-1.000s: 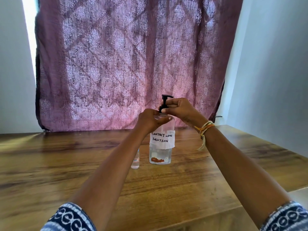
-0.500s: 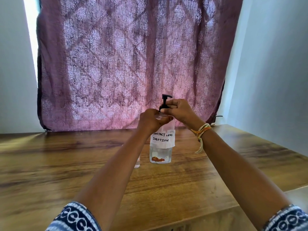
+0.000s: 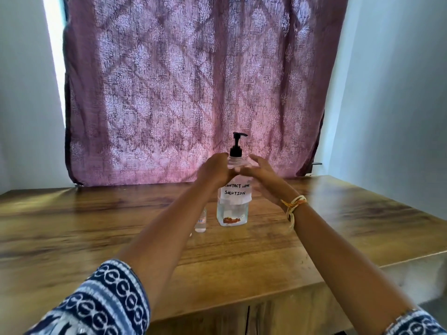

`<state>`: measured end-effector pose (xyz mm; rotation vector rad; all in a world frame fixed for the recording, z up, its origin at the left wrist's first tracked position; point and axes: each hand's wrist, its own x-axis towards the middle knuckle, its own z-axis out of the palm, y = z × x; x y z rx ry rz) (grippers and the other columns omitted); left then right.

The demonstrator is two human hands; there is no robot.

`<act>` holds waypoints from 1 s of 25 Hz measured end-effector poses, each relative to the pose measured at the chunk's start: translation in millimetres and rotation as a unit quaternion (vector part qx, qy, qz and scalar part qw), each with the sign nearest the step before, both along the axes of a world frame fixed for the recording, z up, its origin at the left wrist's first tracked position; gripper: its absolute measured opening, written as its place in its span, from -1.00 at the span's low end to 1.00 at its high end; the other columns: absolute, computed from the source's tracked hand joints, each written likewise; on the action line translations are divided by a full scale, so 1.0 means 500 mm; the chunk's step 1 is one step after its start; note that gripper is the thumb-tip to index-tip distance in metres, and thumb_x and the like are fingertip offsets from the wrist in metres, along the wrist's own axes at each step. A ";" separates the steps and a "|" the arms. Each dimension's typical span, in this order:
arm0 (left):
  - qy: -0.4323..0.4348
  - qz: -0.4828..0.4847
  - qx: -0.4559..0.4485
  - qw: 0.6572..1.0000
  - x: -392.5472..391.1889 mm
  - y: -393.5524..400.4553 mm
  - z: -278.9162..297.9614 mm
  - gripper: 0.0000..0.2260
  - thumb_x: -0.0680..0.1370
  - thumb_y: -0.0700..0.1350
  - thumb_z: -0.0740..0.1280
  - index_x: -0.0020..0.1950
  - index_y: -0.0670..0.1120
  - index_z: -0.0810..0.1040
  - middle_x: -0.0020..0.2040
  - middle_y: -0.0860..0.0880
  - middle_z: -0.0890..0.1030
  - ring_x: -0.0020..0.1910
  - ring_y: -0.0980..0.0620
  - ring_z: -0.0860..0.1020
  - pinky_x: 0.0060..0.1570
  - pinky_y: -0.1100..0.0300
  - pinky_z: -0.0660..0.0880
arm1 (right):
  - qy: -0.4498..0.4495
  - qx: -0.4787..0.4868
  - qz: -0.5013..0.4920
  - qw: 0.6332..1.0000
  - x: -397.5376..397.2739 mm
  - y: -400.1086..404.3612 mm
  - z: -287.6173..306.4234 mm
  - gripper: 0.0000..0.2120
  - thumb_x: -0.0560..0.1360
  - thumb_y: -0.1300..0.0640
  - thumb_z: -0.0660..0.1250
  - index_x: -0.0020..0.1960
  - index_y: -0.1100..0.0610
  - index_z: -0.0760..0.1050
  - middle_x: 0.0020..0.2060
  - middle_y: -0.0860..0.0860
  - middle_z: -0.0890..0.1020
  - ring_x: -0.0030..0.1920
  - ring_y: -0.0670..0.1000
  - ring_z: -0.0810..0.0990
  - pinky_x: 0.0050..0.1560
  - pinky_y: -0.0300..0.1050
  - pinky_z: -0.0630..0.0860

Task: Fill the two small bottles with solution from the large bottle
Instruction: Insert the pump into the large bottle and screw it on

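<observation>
The large clear bottle (image 3: 232, 210) with a black pump top and a handwritten "CONTACT LENS SOLUTION" label stands upright in the middle of the wooden table (image 3: 338, 228). A little liquid fills its base. My left hand (image 3: 216, 170) grips its shoulder from the left. My right hand (image 3: 262, 176) is beside the bottle's right shoulder, below the pump, fingers spread and relaxed, holding nothing. One small clear bottle (image 3: 200, 223) stands just left of the large bottle, partly hidden behind my left forearm. No second small bottle is in sight.
A purple patterned curtain (image 3: 193, 93) hangs behind the table's far edge, with pale walls on both sides. The table's front edge runs near my forearms, and its right edge drops off at the right.
My right hand has let go of the pump neck, dropped lower beside the bottle and opened its fingers. The pump top now shows fully. My left hand keeps its hold.
</observation>
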<state>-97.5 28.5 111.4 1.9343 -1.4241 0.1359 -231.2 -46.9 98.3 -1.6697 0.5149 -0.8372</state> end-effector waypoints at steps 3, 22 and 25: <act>-0.005 0.024 -0.048 0.999 0.016 0.057 -0.027 -0.18 0.44 0.30 0.32 0.55 -0.06 0.11 0.52 -0.16 0.27 0.44 -0.17 0.32 0.39 -0.17 0.30 | 0.020 -0.031 0.037 0.999 -0.018 0.015 -0.062 -0.31 0.32 0.34 0.53 0.36 0.19 0.32 0.22 0.25 0.57 0.22 0.22 0.58 0.17 0.16 0.55; 0.162 0.061 0.013 0.985 0.119 0.252 -0.235 -0.58 0.40 -0.18 0.51 0.18 -0.15 0.44 -0.08 -0.04 0.64 -0.07 0.02 0.61 -0.04 0.19 0.51 | 0.071 -0.090 -0.077 0.990 0.007 0.097 -0.156 -0.45 0.23 0.39 0.58 0.05 0.07 0.38 -0.01 0.00 0.58 0.06 0.01 0.55 0.13 -0.08 0.49; 0.119 0.053 0.015 0.991 0.099 0.259 -0.211 -0.56 0.48 -0.21 0.41 0.33 -0.14 0.38 0.09 -0.09 0.58 0.03 0.01 0.55 -0.06 0.24 0.44 | 0.074 -0.125 -0.058 0.988 -0.004 0.106 -0.135 -0.52 0.28 0.49 0.50 -0.04 0.07 0.37 -0.10 -0.04 0.55 0.04 0.03 0.56 0.14 -0.05 0.50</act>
